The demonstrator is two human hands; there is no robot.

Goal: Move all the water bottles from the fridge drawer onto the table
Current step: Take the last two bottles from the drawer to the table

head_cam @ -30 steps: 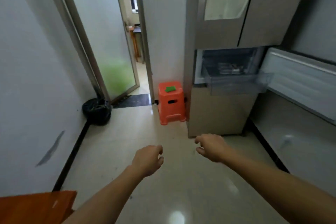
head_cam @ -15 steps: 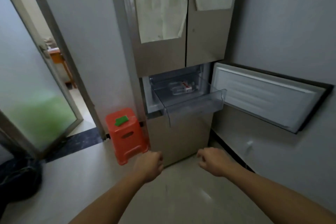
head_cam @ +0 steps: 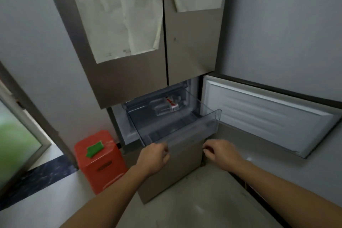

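Note:
A clear plastic fridge drawer [head_cam: 207,126] is pulled out of the tall beige fridge [head_cam: 144,72]. Inside it, toward the back, clear water bottles [head_cam: 167,106] with red-and-white labels lie on their sides. My left hand [head_cam: 153,158] hovers just below the drawer's front left corner, fingers curled with nothing in them. Below the drawer's front right corner is my right hand [head_cam: 221,152], its fingers likewise curled and holding nothing. No table is in view.
The fridge's lower door [head_cam: 268,116] stands swung open to the right. An orange plastic stool [head_cam: 100,161] with a green patch on top sits left of the fridge. A frosted glass door [head_cam: 16,139] is at far left. Papers [head_cam: 118,20] hang on the upper doors.
I have stepped closer to the fridge and the view has turned toward it. Both hands have risen from floor level up to the drawer's front edge.

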